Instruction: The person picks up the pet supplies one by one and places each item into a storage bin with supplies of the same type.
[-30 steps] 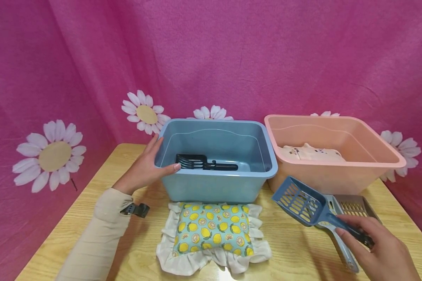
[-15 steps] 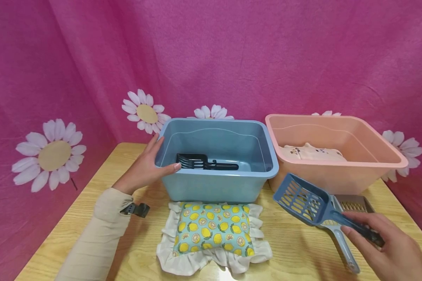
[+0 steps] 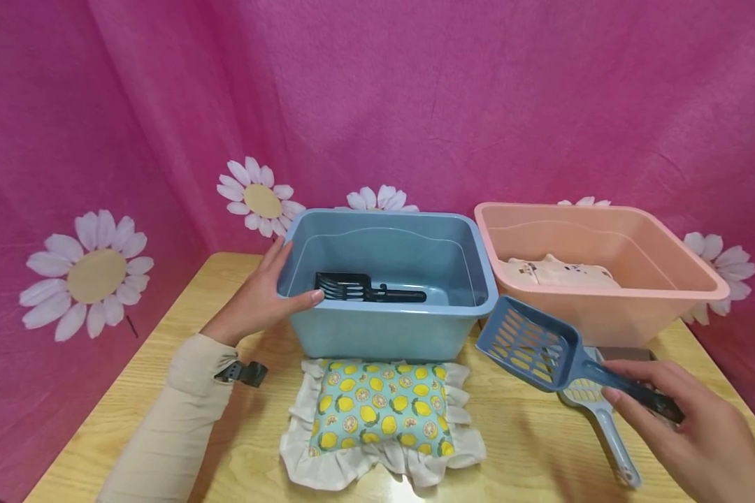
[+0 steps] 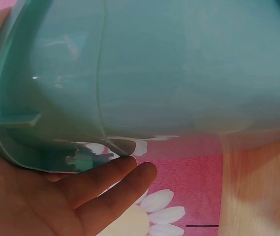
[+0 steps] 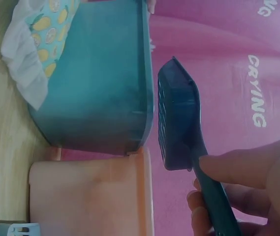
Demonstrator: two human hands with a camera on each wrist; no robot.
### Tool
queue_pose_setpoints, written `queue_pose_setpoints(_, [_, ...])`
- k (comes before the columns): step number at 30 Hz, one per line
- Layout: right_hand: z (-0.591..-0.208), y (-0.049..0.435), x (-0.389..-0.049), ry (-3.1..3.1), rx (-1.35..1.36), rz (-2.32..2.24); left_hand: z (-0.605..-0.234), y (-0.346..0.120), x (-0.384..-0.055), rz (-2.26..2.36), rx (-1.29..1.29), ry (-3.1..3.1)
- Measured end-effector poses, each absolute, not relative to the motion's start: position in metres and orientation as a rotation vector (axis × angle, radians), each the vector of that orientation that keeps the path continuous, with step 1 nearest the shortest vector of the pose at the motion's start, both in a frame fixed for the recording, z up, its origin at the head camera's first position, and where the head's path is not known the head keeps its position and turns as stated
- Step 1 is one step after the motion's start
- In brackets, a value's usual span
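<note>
My right hand [image 3: 698, 426] grips the dark handle of a blue slotted litter scoop [image 3: 531, 346], held above the table in front of the two bins. The scoop [image 5: 179, 115] also shows in the right wrist view, its head beyond my fingers. My left hand [image 3: 261, 297] rests at the left front corner of a blue plastic bin [image 3: 384, 335], thumb across the front rim. In the left wrist view, two straight fingers [image 4: 115, 196] extend beside the bin's outer wall. Inside that bin lies a black slotted scoop [image 3: 371, 288].
A pink bin [image 3: 591, 307] at right holds a pale printed cloth item [image 3: 556, 271]. A lemon-print ruffled pillow [image 3: 380, 412] lies before the blue bin. A light grey-blue scoop [image 3: 613, 440] and a grey-brown slotted item [image 3: 626, 354] lie on the wooden table [image 3: 509, 447].
My right hand first carries the blue litter scoop slightly right, then raises it, its head shifting up and left toward the bins. My left hand stays at the blue bin's corner.
</note>
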State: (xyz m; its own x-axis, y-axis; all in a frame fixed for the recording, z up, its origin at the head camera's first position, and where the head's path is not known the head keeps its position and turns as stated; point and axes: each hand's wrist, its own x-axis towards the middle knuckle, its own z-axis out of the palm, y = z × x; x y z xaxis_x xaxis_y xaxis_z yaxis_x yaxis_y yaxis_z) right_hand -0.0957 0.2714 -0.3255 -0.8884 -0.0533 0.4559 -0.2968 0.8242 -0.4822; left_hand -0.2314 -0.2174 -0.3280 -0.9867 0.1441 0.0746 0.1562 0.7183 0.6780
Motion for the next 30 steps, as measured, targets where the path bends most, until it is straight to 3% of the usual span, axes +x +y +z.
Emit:
queue_pose_setpoints(21, [-0.283,0.241,-0.131,-2.537,0.508,1.088,-0.321,-0.219,-0.235,-1.158,-0.264,-2.880])
queue_pose_setpoints(30, [-0.282,0.233,-0.150,-2.464,0.603,1.124,-0.324,-0.218,-0.234,-1.153,-0.252,-2.906])
